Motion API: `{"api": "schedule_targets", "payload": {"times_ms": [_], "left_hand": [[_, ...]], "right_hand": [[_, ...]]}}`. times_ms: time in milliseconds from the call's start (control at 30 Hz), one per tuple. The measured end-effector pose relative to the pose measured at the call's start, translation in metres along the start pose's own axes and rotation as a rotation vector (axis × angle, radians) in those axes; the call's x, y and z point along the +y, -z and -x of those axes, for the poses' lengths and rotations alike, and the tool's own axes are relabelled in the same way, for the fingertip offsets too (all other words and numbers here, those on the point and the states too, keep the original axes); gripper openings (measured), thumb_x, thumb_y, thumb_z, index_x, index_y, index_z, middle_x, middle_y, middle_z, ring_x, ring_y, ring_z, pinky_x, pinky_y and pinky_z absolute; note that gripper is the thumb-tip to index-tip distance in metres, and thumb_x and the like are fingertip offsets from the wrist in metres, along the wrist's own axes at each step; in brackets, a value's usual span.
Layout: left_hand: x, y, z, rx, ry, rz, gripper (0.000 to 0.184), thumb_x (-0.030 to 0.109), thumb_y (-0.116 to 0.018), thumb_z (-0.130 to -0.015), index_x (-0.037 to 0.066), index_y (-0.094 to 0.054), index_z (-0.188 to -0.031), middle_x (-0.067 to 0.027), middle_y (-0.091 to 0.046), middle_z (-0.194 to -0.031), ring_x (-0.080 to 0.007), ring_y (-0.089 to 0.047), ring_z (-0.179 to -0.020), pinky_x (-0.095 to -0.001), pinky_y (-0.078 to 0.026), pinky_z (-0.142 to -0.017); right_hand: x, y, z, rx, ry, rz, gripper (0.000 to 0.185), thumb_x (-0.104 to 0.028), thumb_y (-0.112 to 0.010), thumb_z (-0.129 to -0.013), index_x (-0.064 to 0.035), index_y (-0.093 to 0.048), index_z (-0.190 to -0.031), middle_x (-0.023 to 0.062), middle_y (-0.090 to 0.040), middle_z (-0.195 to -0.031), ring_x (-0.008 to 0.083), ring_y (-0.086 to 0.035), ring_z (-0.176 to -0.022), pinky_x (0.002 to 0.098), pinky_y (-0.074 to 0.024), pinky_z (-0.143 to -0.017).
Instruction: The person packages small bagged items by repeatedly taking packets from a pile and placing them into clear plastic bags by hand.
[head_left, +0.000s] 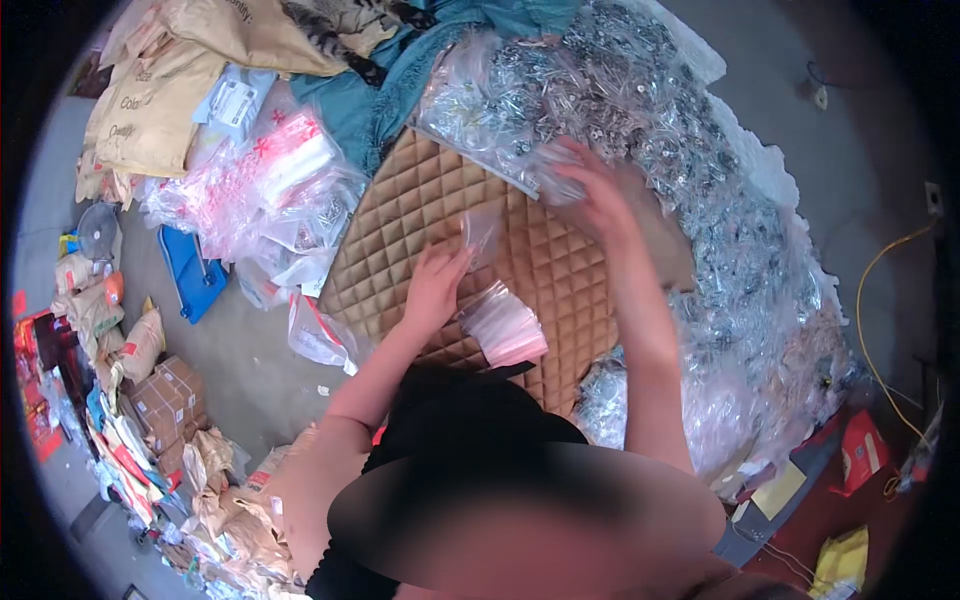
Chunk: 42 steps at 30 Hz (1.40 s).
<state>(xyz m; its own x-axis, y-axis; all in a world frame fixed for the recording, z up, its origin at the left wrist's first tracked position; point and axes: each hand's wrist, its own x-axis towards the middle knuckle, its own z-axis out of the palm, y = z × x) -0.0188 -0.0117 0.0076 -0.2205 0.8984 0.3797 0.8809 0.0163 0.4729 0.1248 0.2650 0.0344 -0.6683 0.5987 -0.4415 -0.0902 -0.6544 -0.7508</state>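
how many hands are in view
2: the left hand over the quilted mat, at a clear bag; the right hand beside the heap of clear packets. No others show.

Grey floor [270, 365], yellow cable [861, 290] curving at right

it seemed a packing workshop: heaped plastic packets [745, 285], printed sacks [140, 115] and a cardboard box [163, 405] showed this.

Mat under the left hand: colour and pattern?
Brown mat, quilted in a diamond grid; best seen in the head view.
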Motion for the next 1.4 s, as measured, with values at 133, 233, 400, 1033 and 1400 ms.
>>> {"api": "schedule_targets", "payload": {"times_ms": [133,233,400,1033,1400], "left_hand": [[0.002,0.022,0.004,-0.576,0.529,0.247,0.074,0.024,-0.070,-0.083,0.022,-0.033,-0.148,-0.0130,-0.067,-0.095,-0.0331,-0.066,-0.083,-0.0400,-0.053,-0.070],[-0.011,0.027,0.015,-0.504,0.601,0.284,0.068,0.019,-0.067,-0.083,0.028,-0.040,-0.144,-0.0124,-0.062,-0.081,-0.0331,-0.063,-0.074,-0.0428,-0.050,-0.064],[-0.029,0.024,0.013,-0.056,0.401,0.319,0.022,0.004,-0.056,-0.089,0.009,-0.067,-0.108,-0.0152,-0.059,-0.085,-0.0349,-0.061,-0.077,-0.0413,-0.049,-0.067],[0.048,0.018,0.020,-0.455,-0.361,0.550,0.027,0.003,-0.067,-0.069,0.013,-0.072,-0.094,-0.0114,-0.058,-0.120,-0.0356,-0.052,-0.115,-0.0408,-0.044,-0.098],[0.088,0.024,0.045,-0.503,-0.356,0.676,0.019,0.014,-0.071,-0.074,0.015,-0.074,-0.093,-0.0158,-0.050,-0.131,-0.0369,-0.043,-0.125,-0.0450,-0.035,-0.106]], "right_hand": [[0.055,-0.050,-0.103,0.048,-0.259,-0.028,0.045,-0.014,-0.072,-0.076,-0.0142,-0.060,-0.120,0.0046,-0.063,-0.112,0.0195,-0.059,-0.099,0.0336,-0.0487,-0.077],[0.091,-0.046,-0.138,0.196,-0.192,0.140,0.041,-0.016,-0.071,-0.078,-0.0137,-0.061,-0.118,0.0028,-0.065,-0.102,0.0176,-0.060,-0.097,0.0326,-0.0475,-0.073],[0.068,-0.039,-0.023,0.090,-0.205,-0.143,0.036,-0.010,-0.064,-0.086,-0.0030,-0.058,-0.120,0.0084,-0.065,-0.106,0.0195,-0.063,-0.097,0.0324,-0.0523,-0.083],[0.043,-0.038,0.228,-0.153,0.102,0.381,0.042,-0.010,-0.070,-0.080,-0.0086,-0.055,-0.119,0.0053,-0.061,-0.110,0.0138,-0.059,-0.099,0.0290,-0.0480,-0.086],[0.097,-0.053,0.261,-0.158,0.525,1.552,0.028,-0.009,-0.069,-0.074,-0.0040,-0.057,-0.098,0.0168,-0.057,-0.108,0.0363,-0.056,-0.099,0.0404,-0.0478,-0.081]]}}
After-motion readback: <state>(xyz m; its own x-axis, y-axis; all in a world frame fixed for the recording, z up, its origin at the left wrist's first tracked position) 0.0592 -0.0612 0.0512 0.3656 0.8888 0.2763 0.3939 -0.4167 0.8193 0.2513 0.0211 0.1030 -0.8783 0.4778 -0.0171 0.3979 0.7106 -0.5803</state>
